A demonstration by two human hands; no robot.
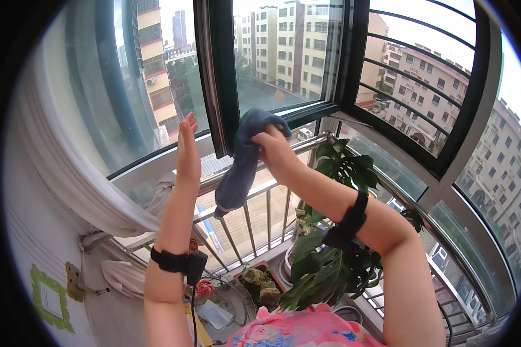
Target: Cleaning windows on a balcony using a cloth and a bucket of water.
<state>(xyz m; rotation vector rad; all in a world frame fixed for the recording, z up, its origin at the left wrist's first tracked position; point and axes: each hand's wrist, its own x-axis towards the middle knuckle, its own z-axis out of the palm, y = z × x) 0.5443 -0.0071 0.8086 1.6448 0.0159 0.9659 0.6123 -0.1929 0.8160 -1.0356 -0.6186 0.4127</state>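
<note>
A bunched dark blue cloth (pixel 236 178) is gripped in my right hand (pixel 278 147). Its upper part folds over by my fingers, at the lower corner of a dark-framed window sash (pixel 223 78); I cannot tell whether it touches the frame. The rest of the cloth hangs down to the left, in front of the metal railing (pixel 269 197). My left hand (pixel 188 152) is raised with nothing in it, its fingers stretched upward. It stands left of the sash edge, before the left window pane (pixel 173 82), and whether it touches the glass is unclear.
A large-leaved potted plant (pixel 325 264) grows below my right forearm. On the floor are a planter with stones (pixel 260 286), a coiled cable (pixel 232 303) and red string (pixel 205 288). A pale curtain (pixel 91 173) hangs at left; a barred window (pixel 412 82) stands at right.
</note>
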